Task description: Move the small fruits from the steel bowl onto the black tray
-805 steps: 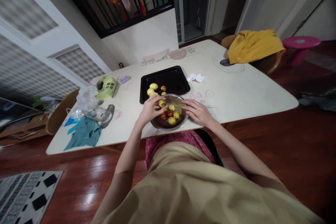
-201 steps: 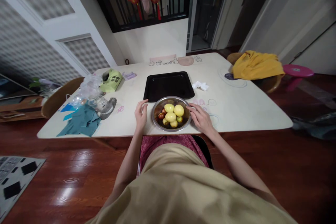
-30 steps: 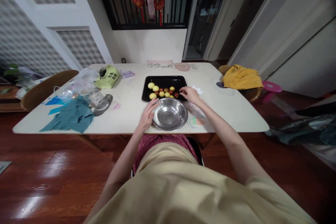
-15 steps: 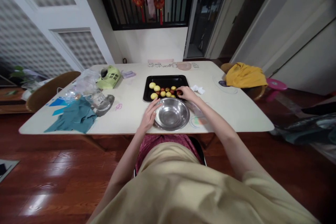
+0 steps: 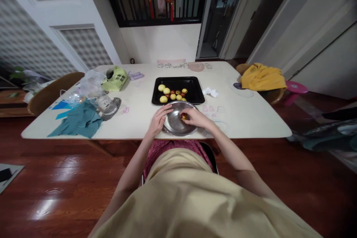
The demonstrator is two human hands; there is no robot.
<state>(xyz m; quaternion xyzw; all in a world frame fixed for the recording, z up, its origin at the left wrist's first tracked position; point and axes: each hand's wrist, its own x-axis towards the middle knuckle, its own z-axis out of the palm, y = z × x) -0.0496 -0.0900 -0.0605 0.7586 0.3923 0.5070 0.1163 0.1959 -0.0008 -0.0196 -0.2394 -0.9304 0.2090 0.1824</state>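
A shiny steel bowl (image 5: 176, 125) stands at the table's near edge. Inside it, my right hand (image 5: 194, 118) pinches a small, round, red-and-yellow fruit (image 5: 183, 116), possibly a jujube, low over the bowl's floor; whether the fruit touches the metal I cannot tell. On the bowl's left rim my left hand (image 5: 159, 119) rests with its fingers stretched out. Just behind the bowl lies a black tray (image 5: 192, 86). Its left and front part carries larger yellow fruits (image 5: 161, 88) and several small reddish and yellow-green ones (image 5: 177, 92). The bowl's far rim covers part of the front fruits.
Crumpled white tissue (image 5: 210, 92) lies right of the tray. To the left are a green paper bag (image 5: 116, 79), clear plastic bags (image 5: 92, 83), a plastic container (image 5: 107, 105) and a teal cloth (image 5: 79, 121). A yellow cloth (image 5: 260, 77) hangs over a chair at the right.
My right hand has come from the tray's front right corner back into the bowl, bringing a red-and-yellow fruit. My left hand has stayed at the bowl's left rim.
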